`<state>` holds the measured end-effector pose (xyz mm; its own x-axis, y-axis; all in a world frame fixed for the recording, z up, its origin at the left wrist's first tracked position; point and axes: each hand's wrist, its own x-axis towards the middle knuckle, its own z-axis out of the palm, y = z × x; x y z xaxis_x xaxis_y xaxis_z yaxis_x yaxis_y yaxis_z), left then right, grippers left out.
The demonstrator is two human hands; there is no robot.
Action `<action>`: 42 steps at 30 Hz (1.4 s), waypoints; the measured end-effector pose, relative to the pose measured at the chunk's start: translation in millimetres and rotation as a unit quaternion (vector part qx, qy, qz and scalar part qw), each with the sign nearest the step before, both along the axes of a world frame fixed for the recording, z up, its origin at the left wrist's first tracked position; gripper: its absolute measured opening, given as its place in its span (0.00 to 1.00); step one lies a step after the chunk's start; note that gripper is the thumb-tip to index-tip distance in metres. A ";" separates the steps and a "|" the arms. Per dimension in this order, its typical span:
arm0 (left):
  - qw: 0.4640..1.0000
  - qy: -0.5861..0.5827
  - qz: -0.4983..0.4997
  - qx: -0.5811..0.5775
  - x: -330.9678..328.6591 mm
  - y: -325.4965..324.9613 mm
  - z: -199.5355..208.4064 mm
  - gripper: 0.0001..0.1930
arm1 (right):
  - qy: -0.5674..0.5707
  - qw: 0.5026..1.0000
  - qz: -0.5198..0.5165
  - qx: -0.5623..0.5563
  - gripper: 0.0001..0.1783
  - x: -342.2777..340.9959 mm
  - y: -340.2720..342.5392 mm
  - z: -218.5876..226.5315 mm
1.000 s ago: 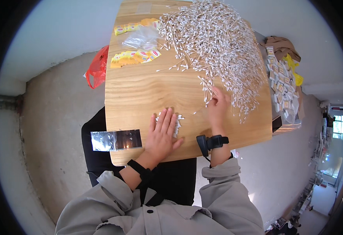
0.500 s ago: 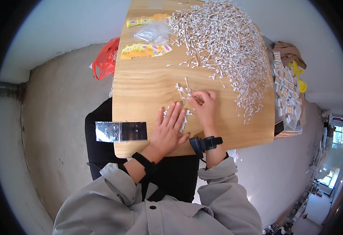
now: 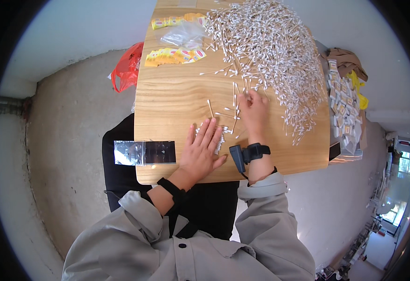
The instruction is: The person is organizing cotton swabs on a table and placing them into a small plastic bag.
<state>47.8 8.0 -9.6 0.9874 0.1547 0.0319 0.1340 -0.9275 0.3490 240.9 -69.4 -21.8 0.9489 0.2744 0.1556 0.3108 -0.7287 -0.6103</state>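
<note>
My left hand (image 3: 200, 147) lies flat, fingers stretched, over a small row of cotton swabs (image 3: 220, 140), whose white tips show past its fingers. Most of that row is hidden under the palm. Up and to the right, my right hand (image 3: 254, 114) has its fingers curled together at the near edge of the big heap. Cotton swabs (image 3: 245, 84) stick out beyond those fingertips. Between the hands, several loose swabs (image 3: 234, 114) lie crossed on the wood, and a single swab (image 3: 210, 107) lies just above my left fingertips.
A large heap of cotton swabs (image 3: 275, 51) covers the far right of the wooden table (image 3: 172, 98). Yellow packets (image 3: 174, 56) and clear plastic bags (image 3: 184, 36) lie far left; a clear-and-black pouch (image 3: 145, 152) overhangs the left edge. A red bag (image 3: 126, 70) hangs left; small packs (image 3: 343, 105) stand right.
My right hand has moved up and right to the heap's edge. The small clump of swabs it was at now lies spread between the hands. My left hand stays nearly in place.
</note>
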 end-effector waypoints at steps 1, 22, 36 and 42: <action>1.000 -0.002 0.002 -0.004 -0.4 0.4 -0.2 0.42 | 0.002 1.000 0.001 0.000 0.19 -6.0 4.5 0.1; 0.999 -0.027 0.016 -0.021 -1.3 -0.9 -2.8 0.43 | 0.046 0.983 0.169 0.058 0.15 -12.9 5.9 -3.7; 1.000 -0.006 0.003 0.005 -1.4 1.4 -3.4 0.43 | -0.069 0.991 0.114 0.026 0.14 1.9 33.5 -1.6; 1.000 0.000 0.004 -0.003 -0.6 -0.7 0.3 0.43 | -0.015 0.991 0.128 0.017 0.09 37.0 9.5 -15.7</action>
